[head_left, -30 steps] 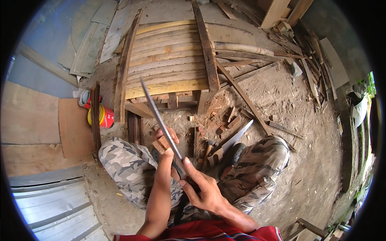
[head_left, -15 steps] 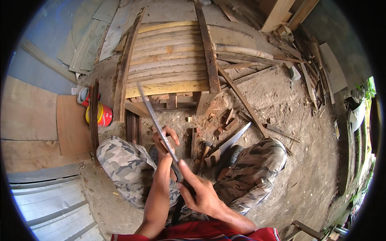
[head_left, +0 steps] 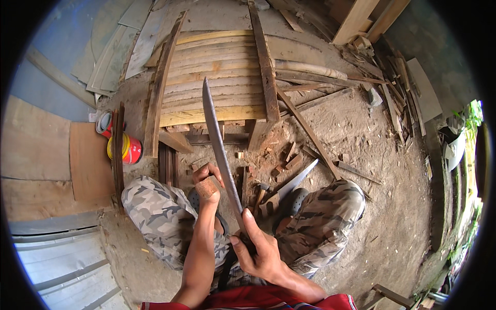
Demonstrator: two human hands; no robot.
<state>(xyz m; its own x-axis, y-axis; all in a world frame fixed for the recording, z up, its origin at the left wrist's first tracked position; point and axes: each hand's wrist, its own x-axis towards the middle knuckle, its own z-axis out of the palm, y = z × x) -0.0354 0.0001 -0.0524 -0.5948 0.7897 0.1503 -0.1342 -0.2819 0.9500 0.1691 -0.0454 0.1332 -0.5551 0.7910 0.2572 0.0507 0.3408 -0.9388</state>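
Note:
My left hand (head_left: pixel 205 172) is closed round a small reddish-brown wooden block (head_left: pixel 208 188), whose cut end shows. My right hand (head_left: pixel 262 252) grips a machete (head_left: pixel 219 147), its long, slightly curved blade pointing up and away from me; the handle is hidden in my fist. Along the blade lies my right index finger. The blade passes just right of the block in the picture; whether it touches cannot be told. On the ground between my feet lie a handsaw (head_left: pixel 296 182) and a hammer (head_left: pixel 262 192).
Ahead stands a low slatted wooden frame (head_left: pixel 219 64) with two dark rails. Red cans (head_left: pixel 132 150) stand at left behind upright boards (head_left: pixel 119 155). Wood offcuts (head_left: pixel 293 158) litter the dirt floor, and a long batten (head_left: pixel 310 132) slants from the frame. Scrap timber (head_left: pixel 395 98) lies far right.
The machete has swung from slanting across my left hand to nearly upright, its tip moving right. My left hand has turned, so the wooden block now shows.

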